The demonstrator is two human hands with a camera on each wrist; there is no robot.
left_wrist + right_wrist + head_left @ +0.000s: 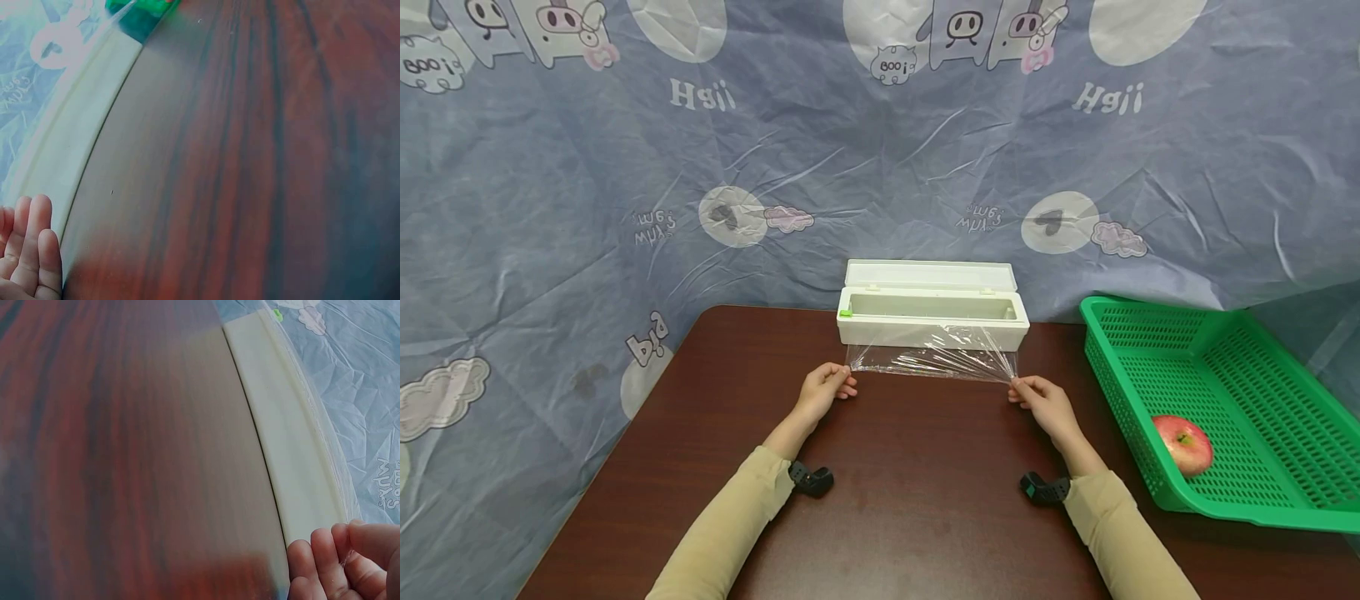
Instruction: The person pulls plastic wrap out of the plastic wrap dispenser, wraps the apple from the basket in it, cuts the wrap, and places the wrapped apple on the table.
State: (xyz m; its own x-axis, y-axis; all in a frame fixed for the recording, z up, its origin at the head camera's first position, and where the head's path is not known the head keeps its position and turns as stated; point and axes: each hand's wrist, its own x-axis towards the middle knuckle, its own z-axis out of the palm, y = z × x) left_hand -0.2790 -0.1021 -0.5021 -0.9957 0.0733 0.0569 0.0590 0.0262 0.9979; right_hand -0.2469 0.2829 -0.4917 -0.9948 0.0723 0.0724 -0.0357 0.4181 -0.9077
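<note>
A long white cling film dispenser box (934, 332) stands at the table's far edge, its lid (929, 273) raised at the back. Clear cling film (925, 362) hangs out over the box front, stretched toward me with creases running to its right corner. My left hand (828, 389) pinches the film's left corner between thumb and forefinger. At the right corner, my right hand (1040, 402) pinches it the same way. In the right wrist view the right fingers (324, 556) are bent beside the box front. The left wrist view shows part of the left hand (31, 256); its grip is hidden there.
A green plastic basket (1172, 492) stands on the right side of the brown table (910, 500), with a red apple (1183, 446) inside. A small green piece (846, 313) sits at the box's left end. Behind the table hangs a grey-blue printed cloth (880, 167).
</note>
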